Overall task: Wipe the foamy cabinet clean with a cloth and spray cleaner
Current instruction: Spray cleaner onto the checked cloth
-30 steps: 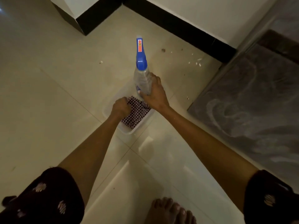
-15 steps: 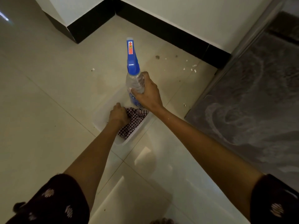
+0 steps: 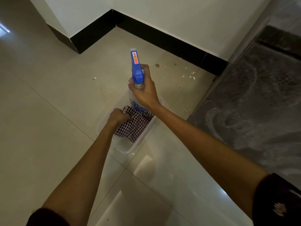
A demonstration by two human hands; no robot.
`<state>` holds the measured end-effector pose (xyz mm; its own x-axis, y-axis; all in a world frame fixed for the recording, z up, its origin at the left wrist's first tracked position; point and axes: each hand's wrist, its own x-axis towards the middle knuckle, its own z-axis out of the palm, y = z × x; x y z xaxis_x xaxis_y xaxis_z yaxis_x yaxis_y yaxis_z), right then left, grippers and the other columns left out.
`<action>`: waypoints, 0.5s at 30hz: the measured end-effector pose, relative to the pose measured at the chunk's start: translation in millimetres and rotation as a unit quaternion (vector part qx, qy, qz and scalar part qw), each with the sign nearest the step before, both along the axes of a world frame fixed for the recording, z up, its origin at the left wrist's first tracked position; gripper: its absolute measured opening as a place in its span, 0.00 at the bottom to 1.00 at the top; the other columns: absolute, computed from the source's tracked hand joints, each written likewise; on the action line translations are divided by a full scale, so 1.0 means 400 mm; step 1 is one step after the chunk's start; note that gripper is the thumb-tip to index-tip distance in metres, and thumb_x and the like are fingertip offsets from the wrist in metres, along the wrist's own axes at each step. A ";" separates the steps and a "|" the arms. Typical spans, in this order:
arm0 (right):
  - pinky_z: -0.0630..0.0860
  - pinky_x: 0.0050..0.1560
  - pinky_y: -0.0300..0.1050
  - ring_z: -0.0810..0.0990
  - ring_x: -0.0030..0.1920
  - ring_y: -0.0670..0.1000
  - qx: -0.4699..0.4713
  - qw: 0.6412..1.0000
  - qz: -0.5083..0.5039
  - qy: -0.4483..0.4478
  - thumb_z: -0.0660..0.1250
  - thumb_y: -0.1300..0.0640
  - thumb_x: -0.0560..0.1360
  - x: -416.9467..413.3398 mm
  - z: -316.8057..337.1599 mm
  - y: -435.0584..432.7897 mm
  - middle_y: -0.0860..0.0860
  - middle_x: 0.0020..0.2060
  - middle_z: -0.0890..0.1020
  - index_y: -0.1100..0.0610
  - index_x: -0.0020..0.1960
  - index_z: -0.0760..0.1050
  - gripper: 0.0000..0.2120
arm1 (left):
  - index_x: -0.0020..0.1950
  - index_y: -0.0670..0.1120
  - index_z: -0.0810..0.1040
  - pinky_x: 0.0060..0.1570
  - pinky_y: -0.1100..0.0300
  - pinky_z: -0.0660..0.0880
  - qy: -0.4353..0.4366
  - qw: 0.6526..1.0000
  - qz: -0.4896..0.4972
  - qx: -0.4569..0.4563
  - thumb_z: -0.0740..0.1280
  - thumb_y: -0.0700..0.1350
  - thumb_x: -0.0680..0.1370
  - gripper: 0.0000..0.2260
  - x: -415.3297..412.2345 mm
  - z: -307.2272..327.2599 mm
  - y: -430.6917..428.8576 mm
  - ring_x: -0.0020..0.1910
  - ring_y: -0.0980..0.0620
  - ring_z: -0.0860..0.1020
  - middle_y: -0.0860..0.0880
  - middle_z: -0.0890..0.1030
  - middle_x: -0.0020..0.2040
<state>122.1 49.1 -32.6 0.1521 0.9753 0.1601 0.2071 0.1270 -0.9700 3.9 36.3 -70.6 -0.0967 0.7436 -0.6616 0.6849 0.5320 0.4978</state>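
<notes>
A clear spray bottle with a blue trigger head stands upright over a clear plastic tub on the floor. My right hand grips the bottle at its neck, just under the blue head. A checked cloth lies bunched inside the tub. My left hand grips the cloth's left edge. The dark cabinet face at the right is streaked with whitish foam swirls.
A white wall with a black skirting runs behind the tub and juts out in a corner at the upper left. Small white crumbs lie on the pale floor tiles near the cabinet's foot.
My right hand has slid up the bottle from its body to its neck. My left hand has kept its hold on the cloth in the tub. The view has shifted slightly.
</notes>
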 end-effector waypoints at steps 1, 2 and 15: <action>0.74 0.39 0.28 0.75 0.37 0.46 0.004 1.000 0.008 0.002 0.67 0.66 0.73 0.002 0.003 -0.002 0.52 0.44 0.74 0.64 0.66 0.59 0.26 | 0.67 0.35 0.67 0.57 0.52 0.71 -0.014 1.000 0.016 -0.003 0.69 0.45 0.72 0.27 0.001 0.014 -0.001 0.61 0.40 0.73 0.37 0.73 0.64; 0.74 0.40 0.28 0.75 0.37 0.46 0.013 1.000 0.016 0.002 0.67 0.67 0.73 0.003 0.014 -0.004 0.52 0.44 0.73 0.65 0.66 0.59 0.27 | 0.67 0.35 0.67 0.56 0.51 0.71 -0.028 0.999 0.028 -0.004 0.69 0.45 0.72 0.27 0.002 0.030 -0.002 0.61 0.40 0.74 0.37 0.73 0.64; 0.76 0.40 0.44 0.78 0.36 0.51 0.231 0.960 0.092 -0.128 0.70 0.63 0.71 0.055 0.440 -0.093 0.55 0.43 0.80 0.67 0.65 0.67 0.25 | 0.50 0.41 0.77 0.54 0.49 0.74 -0.288 0.944 0.155 -0.038 0.64 0.42 0.73 0.08 0.019 0.271 -0.055 0.51 0.42 0.77 0.40 0.79 0.52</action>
